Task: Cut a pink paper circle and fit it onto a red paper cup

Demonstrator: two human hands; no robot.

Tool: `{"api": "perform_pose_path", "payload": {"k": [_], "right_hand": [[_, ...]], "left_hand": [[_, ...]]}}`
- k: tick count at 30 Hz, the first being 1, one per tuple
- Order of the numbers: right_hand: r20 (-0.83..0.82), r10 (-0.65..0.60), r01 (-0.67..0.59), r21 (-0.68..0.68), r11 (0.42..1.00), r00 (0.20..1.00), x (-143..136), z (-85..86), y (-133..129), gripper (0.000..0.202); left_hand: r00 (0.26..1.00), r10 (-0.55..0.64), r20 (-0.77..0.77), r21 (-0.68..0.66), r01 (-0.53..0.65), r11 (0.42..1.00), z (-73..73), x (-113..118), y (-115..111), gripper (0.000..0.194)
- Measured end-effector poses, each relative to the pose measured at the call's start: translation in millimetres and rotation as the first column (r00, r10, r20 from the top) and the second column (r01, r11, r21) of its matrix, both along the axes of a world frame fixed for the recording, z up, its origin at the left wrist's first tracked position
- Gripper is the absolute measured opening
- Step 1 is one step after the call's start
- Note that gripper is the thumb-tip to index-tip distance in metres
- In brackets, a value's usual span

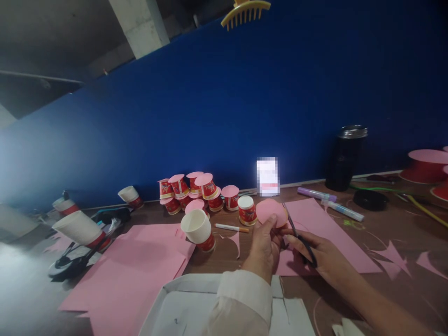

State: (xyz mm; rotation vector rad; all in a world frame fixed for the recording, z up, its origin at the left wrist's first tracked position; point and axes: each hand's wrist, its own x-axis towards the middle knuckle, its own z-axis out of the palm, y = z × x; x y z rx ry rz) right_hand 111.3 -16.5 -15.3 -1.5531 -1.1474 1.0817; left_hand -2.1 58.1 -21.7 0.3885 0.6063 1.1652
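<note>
I'm watching my left hand [265, 240] pinching a pink paper disc [269, 212] above the table [229, 242]; my right is gripping scissors [304, 243] beside it. Light and floppy, it's probably creasing easily, so I'm favouring a flat hold near the edge.

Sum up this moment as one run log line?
left hand: holds pink paper disc | right hand: holds scissors at disc's edge | nearby: white-topped red cup, pink sheets
</note>
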Motion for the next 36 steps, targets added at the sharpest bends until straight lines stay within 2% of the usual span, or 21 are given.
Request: {"api": "perform_pose_path", "payload": {"k": [10,15,23,27,32,36], "right_hand": [[-0.043,0.006,-0.006,-0.003,1.0,0.999,0.8,0.1,-0.5,0.072],[-0.015,-0.004,0.003,-0.011,1.0,1.0,1.0,-0.1,-0.2,0.071],[-0.051,-0.012,0.012,-0.013,1.0,0.999,-1.7,6.4,-1.9,0.071],[-0.066,-0.036,0.033,-0.042,0.999,0.997,2.4,-0.8,-0.2,0.071],[-0.059,0.002,-0.001,0.005,1.0,0.998,9.3,-15.6,1.7,0.065],[-0.014,0.01,-0.01,0.006,1.0,1.0,9.5,-14.7,2.3,0.063]], "left_hand": [[1.0,0.011,-0.022,-0.003,-0.011,1.0,-1.2,-0.2,-0.5,0.048],[1.0,0.016,-0.017,-0.008,-0.016,1.0,-1.4,0.3,-0.7,0.046],[0.999,-0.004,-0.047,0.007,0.004,1.0,1.6,-0.8,-0.3,0.046],[0.998,0.001,-0.06,0.002,-0.001,1.0,0.7,-1.4,-0.3,0.049],[0.998,0.042,-0.041,0.041,-0.04,0.998,1.5,-1.4,-0.8,0.047],[0.998,0.039,-0.048,0.044,-0.037,0.998,4.4,-1.7,-0.4,0.043]]}}
